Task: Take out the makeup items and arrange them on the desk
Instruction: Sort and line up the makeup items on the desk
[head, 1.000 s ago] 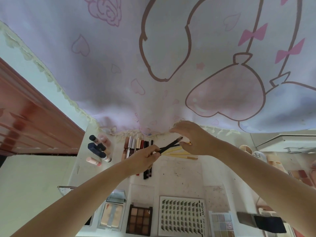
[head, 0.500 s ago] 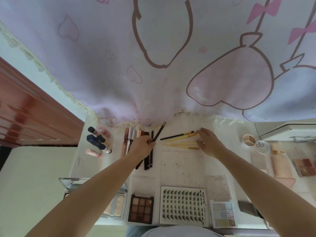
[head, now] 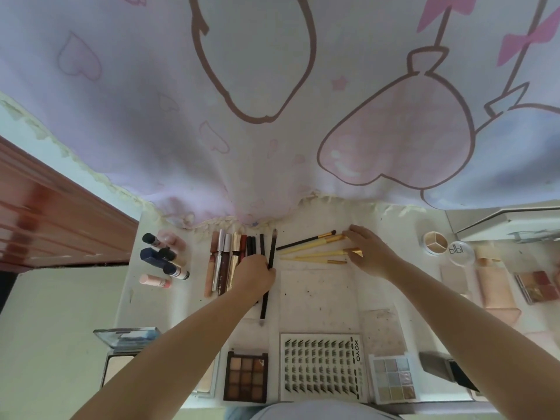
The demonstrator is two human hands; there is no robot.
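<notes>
My left hand (head: 254, 275) pinches a thin black brush (head: 271, 250) that points away from me, laid beside a row of black pencils (head: 251, 244) and lip gloss tubes (head: 222, 259) on the white desk (head: 318, 298). My right hand (head: 368, 253) rests with its fingers on the tips of several yellow-handled brushes (head: 312, 251) that lie fanned out to the right of the black brush. Lipsticks and small tubes (head: 163, 259) lie further left.
Near the front edge lie a compact (head: 121, 356), a brown eyeshadow palette (head: 246, 375), a lash sheet (head: 322, 366) and a pastel palette (head: 392, 377). Round pots (head: 435, 242), a blush palette (head: 536, 284) and other items sit right. A pink curtain (head: 272, 101) hangs behind.
My left hand turned the black brush from a slant to line it up with the pencil row. My right hand stayed on the yellow brush tips. The camera tilted slightly down.
</notes>
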